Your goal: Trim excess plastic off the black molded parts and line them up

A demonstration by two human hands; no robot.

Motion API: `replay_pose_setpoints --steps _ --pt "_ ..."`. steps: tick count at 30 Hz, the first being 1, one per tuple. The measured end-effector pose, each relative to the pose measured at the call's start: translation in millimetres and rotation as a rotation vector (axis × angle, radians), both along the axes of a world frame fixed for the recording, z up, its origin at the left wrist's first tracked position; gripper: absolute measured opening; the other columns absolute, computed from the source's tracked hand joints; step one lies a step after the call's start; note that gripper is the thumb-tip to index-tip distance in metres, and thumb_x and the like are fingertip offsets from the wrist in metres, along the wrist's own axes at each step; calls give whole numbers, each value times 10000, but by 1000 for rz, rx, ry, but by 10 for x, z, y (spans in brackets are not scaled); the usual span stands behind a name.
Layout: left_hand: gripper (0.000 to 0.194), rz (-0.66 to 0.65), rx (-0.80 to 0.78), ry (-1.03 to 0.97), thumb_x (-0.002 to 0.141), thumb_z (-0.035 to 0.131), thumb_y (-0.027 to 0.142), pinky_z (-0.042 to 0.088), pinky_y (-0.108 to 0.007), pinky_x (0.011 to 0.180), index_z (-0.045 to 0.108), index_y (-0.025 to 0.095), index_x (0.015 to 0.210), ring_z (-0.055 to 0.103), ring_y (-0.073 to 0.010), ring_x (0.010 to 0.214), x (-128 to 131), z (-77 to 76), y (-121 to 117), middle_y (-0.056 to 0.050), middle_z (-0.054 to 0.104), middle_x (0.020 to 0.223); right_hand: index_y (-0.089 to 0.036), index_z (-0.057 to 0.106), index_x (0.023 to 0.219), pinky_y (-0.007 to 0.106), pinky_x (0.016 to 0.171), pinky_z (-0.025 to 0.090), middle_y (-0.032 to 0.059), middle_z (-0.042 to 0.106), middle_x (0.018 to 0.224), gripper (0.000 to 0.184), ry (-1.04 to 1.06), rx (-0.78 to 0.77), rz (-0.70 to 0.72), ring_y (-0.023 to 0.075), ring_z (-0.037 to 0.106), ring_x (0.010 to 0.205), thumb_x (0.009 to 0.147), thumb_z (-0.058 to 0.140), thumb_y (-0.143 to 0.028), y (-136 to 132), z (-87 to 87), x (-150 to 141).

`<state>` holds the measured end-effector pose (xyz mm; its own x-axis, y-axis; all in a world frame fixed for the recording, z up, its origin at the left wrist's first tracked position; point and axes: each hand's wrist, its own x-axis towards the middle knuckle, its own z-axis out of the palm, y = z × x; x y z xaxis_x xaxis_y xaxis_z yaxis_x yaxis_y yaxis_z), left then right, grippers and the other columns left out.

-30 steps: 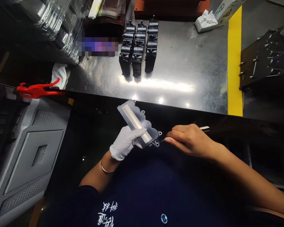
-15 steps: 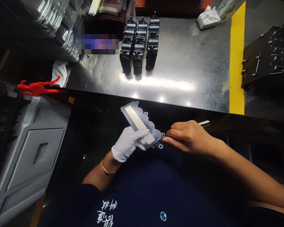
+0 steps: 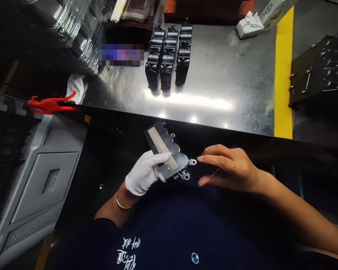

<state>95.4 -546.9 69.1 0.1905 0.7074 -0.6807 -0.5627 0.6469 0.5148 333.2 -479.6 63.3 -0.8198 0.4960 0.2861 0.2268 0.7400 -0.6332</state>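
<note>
My left hand [image 3: 143, 173], in a white glove, is closed on a black plastic part [image 3: 183, 159] with a scalloped edge. A pale flat strip [image 3: 157, 140] runs along its face, and the thumb presses on that strip. Metal-ringed lugs [image 3: 194, 162] stick out along the scalloped side and the near end. Just right of these lugs is my bare right hand [image 3: 231, 167], thumb and index finger parted, not clearly touching the part. A thin tool [image 3: 214, 175] shows as a narrow line inside that hand; most of it is hidden by the fingers.
Three black ribbed plastic parts [image 3: 166, 62] stand on the metal table [image 3: 214, 75]. A yellow stripe [image 3: 283, 82] crosses it at right, before a dark block [image 3: 315, 75]. White tissue [image 3: 250, 25] lies at back. A red air gun [image 3: 50, 105] hangs left, above a grey cabinet [image 3: 45, 180].
My right thumb and index finger have come apart and off the lug. The black part has tilted and shifted slightly left with my left hand. The tool's end behind my right hand no longer shows.
</note>
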Motion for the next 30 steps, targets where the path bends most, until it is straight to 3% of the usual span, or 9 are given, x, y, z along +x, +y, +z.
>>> replay_pose_setpoints --steps 3,6,8,10,13,16,20,24,30 --pt "288 -180 -97 -154 792 689 358 445 -193 406 704 88 892 621 -128 521 13 -75 -32 -76 681 706 -271 657 1166 228 635 560 81 690 1193 322 -5 75 104 162 716 840 860 650 -372 14 52 -64" --pt "474 -358 18 -119 816 599 557 369 -195 347 723 108 901 548 -115 406 -18 -121 -60 -65 648 594 -242 616 1236 245 703 595 89 722 1127 453 110 -4 83 192 727 893 817 698 -394 20 36 -125" --pt "424 -337 247 171 791 647 541 444 -225 435 739 155 940 594 -139 493 -28 -126 -66 -65 681 654 -230 604 1257 289 761 607 100 738 1073 542 169 -68 -89 224 724 919 770 736 -429 2 -18 -170" --pt "277 -237 479 557 772 710 431 527 -276 675 753 206 928 655 -189 755 -17 -138 -53 -69 724 843 -230 597 1271 320 788 608 105 737 1074 556 198 -113 -273 232 725 899 769 739 -422 -34 -86 -224" --pt "222 -160 523 831 829 643 415 500 -285 785 735 213 833 626 -191 854 4 -196 -4 -42 711 892 -219 617 1236 291 745 603 86 743 1029 456 230 -235 -327 195 724 817 820 695 -388 -85 -157 -288" --pt "344 -155 367 790 849 582 502 463 -243 615 658 184 742 564 -139 660 3 -245 44 -3 638 709 -209 693 1044 234 646 569 42 744 857 226 187 -404 -262 146 699 712 915 566 -344 -88 -162 -283" --pt "371 -263 383 686 777 661 515 420 -227 568 602 169 655 496 -109 586 4 -220 79 19 568 630 -202 647 1114 272 694 551 60 710 946 284 22 -466 -412 166 675 809 929 522 -377 -62 -159 -208" --pt "367 -299 378 591 754 682 505 397 -221 543 592 165 649 467 -97 564 8 -187 93 24 545 616 -186 659 1004 240 657 528 46 675 851 250 22 -503 -325 129 643 729 976 431 -285 -116 -219 -150" --pt "387 -351 326 529 720 701 518 382 -215 520 582 156 657 451 -88 549 4 -188 96 27 533 609 -210 570 1314 239 630 493 12 597 765 365 116 -453 -148 108 566 682 967 457 -201 -262 -244 -118"
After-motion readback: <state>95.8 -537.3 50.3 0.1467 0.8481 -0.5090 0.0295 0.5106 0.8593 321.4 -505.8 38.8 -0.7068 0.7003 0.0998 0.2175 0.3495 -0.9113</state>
